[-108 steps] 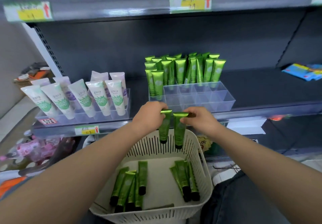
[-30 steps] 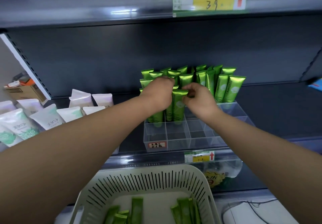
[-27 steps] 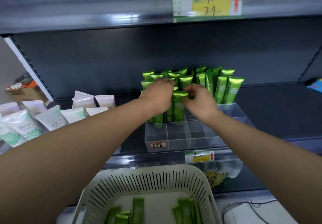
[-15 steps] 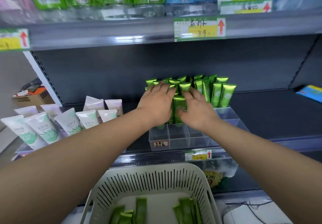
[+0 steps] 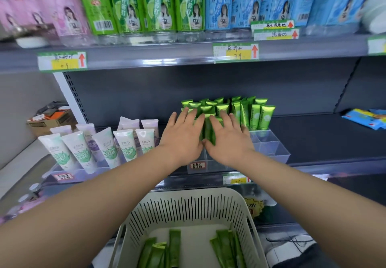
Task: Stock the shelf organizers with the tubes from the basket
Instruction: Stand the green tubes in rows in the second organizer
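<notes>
**Two flat hands against the stocked tubes**

Two hands are in view, and neither holds anything. The left hand [image 5: 183,138] and right hand [image 5: 228,140] lie side by side with fingers straight and spread. The thumbs nearly meet low down between them.

Both sets of fingertips press on the front of the upright green tubes [image 5: 255,117]. These stand crimped end up in the rear rows of one clear organizer [image 5: 269,144]. I count more than a dozen, but the hands cover the nearest ones, so I cannot give an exact figure. The organizer's front compartments show just right of the right hand.

One slotted basket [image 5: 188,207] sits nearest me, below the shelf and between the two forearms, well apart from both hands. Loose tubes [image 5: 174,244] lie flat in it in two groups, left and right, with at least three in each. They overlap and run off the bottom edge, so I cannot count them further. The basket's far rim and the shelf's front rail [image 5: 334,166] lie between these tubes and the organizer.

Left of the left hand, a second tray [image 5: 79,173] holds white tubes [image 5: 125,144]. Five stand in the front row, and a paler row behind is partly hidden.

On the shelf above I count four green bottles [image 5: 156,6], with pink ones to their left and blue ones to their right. Price tags [image 5: 236,51] hang on that shelf's rail.

One cardboard box [image 5: 50,119] sits at far left. One blue packet [image 5: 365,119] lies at far right on the organizer's shelf.
</notes>
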